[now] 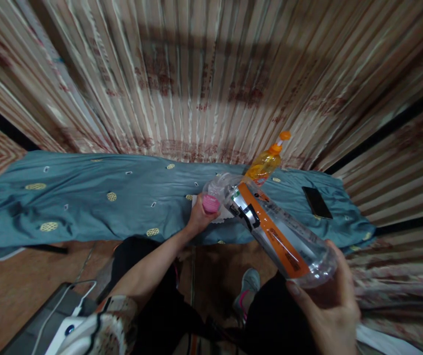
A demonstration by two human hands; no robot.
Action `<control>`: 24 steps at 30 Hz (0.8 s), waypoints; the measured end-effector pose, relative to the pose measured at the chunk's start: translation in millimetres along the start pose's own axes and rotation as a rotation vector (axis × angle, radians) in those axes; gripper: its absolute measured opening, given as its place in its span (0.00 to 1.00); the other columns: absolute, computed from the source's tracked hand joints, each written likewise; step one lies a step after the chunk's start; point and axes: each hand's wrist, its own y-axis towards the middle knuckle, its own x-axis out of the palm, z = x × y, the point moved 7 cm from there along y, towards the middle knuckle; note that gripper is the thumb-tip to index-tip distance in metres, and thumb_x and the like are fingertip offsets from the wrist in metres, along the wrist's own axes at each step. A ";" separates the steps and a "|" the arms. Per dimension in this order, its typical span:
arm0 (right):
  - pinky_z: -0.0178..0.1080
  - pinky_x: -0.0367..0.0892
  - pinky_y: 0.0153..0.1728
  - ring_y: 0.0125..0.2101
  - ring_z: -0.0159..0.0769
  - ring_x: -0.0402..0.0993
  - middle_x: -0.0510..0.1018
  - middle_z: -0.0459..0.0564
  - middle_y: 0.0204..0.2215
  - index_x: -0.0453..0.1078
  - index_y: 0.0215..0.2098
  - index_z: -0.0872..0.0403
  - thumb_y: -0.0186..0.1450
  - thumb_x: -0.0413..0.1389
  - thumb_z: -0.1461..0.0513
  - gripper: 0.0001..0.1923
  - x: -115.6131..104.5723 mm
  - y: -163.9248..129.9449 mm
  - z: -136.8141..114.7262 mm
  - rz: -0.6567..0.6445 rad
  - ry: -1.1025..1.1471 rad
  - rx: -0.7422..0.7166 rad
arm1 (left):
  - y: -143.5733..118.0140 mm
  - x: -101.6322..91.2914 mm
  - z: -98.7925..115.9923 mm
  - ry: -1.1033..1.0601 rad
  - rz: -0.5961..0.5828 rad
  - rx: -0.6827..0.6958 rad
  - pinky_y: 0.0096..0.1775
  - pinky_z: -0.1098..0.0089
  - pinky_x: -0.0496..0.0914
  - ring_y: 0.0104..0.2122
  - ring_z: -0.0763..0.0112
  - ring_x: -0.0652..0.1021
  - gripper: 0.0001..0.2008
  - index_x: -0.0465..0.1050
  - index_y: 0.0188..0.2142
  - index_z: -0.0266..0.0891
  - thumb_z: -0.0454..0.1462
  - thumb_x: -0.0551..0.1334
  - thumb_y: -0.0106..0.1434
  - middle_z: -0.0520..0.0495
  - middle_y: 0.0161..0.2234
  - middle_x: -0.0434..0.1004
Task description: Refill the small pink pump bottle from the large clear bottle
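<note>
Head view: my right hand [332, 301] grips the clear plastic bottle [270, 227] (tilted) by its base, my left hand [198, 217] pinching its pink cap [210, 203], near the orange bottle [266, 162].

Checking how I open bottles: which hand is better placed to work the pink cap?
The left hand: its fingers already wrap the pink cap at the bottle's neck. The right hand grips the base of the tilted clear bottle, steadying it.

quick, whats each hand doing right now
Left hand: closed on the pink cap at the bottle's mouth.
Right hand: closed around the base of the clear plastic bottle.
</note>
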 end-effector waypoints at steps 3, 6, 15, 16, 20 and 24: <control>0.51 0.79 0.54 0.58 0.56 0.78 0.74 0.60 0.67 0.63 0.75 0.48 0.47 0.79 0.50 0.61 1.4 -0.3 -0.1 -0.010 0.017 -0.004 | 0.2 -0.3 -0.1 -0.009 0.008 -0.001 0.55 0.57 0.77 0.50 0.56 0.83 0.38 0.66 0.54 0.42 0.36 0.80 0.45 0.45 0.49 0.81; 0.51 0.79 0.53 0.58 0.56 0.78 0.74 0.60 0.66 0.63 0.74 0.48 0.48 0.78 0.50 0.60 1.3 -0.6 -2.2 -0.003 0.004 -0.033 | 0.1 0.6 -0.8 -0.024 0.002 -0.006 0.53 0.57 0.78 0.48 0.57 0.83 0.38 0.66 0.54 0.42 0.36 0.79 0.46 0.46 0.48 0.82; 0.50 0.80 0.51 0.55 0.54 0.81 0.77 0.60 0.63 0.63 0.74 0.48 0.49 0.78 0.51 0.58 0.8 1.8 -2.8 -0.031 0.006 -0.032 | 0.0 1.5 -1.3 -0.044 0.005 0.003 0.55 0.56 0.77 0.50 0.56 0.83 0.38 0.67 0.54 0.43 0.38 0.80 0.46 0.47 0.47 0.81; 0.49 0.80 0.51 0.55 0.54 0.80 0.77 0.60 0.63 0.64 0.74 0.48 0.49 0.78 0.51 0.58 0.6 2.5 -3.8 -0.032 -0.002 -0.046 | 0.3 1.6 -1.6 -0.047 0.008 0.004 0.55 0.56 0.77 0.50 0.56 0.83 0.38 0.67 0.54 0.43 0.38 0.80 0.46 0.47 0.47 0.81; 0.50 0.80 0.52 0.54 0.53 0.80 0.75 0.60 0.65 0.63 0.75 0.48 0.49 0.78 0.50 0.59 0.4 4.8 -5.5 -0.038 -0.018 -0.068 | 0.8 2.3 -3.2 -0.052 0.019 0.003 0.54 0.57 0.78 0.49 0.57 0.83 0.38 0.67 0.53 0.42 0.37 0.80 0.45 0.47 0.46 0.81; 0.53 0.78 0.55 0.56 0.56 0.80 0.74 0.61 0.66 0.62 0.75 0.49 0.48 0.78 0.50 0.61 0.5 6.1 -5.6 -0.039 -0.012 -0.046 | 1.0 3.5 -4.6 -0.052 0.007 0.006 0.54 0.57 0.78 0.48 0.57 0.83 0.37 0.67 0.53 0.42 0.38 0.79 0.45 0.47 0.46 0.80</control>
